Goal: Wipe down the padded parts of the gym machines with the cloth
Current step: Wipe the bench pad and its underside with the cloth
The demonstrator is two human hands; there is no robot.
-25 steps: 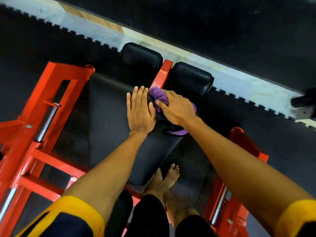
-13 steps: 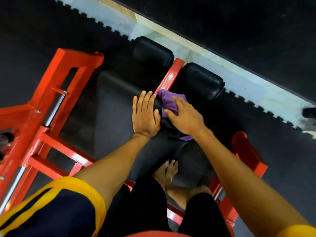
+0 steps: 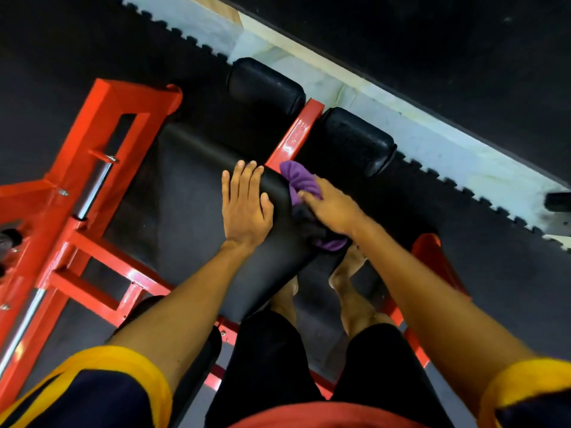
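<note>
A long black bench pad [image 3: 191,186] runs through the middle of the red machine. My left hand [image 3: 245,208] lies flat on the pad near its far end, fingers straight. My right hand [image 3: 335,208] holds a purple cloth [image 3: 301,179] against the pad's right edge, just right of the left hand. The cloth bunches out beyond the fingers and below the wrist. Two black roller pads [image 3: 265,86] [image 3: 355,140] sit past the pad's end, one on each side of a red bar [image 3: 296,134].
The red steel frame [image 3: 102,143] with a chrome rod [image 3: 92,193] stands to the left, and another red part [image 3: 432,251] to the right. My bare feet [image 3: 346,273] stand on black rubber flooring beside the pad. A pale floor strip [image 3: 432,140] crosses behind.
My right hand has slid the cloth off the pad's top toward its right edge, opening a gap from the left hand. The left hand stays flat on the pad.
</note>
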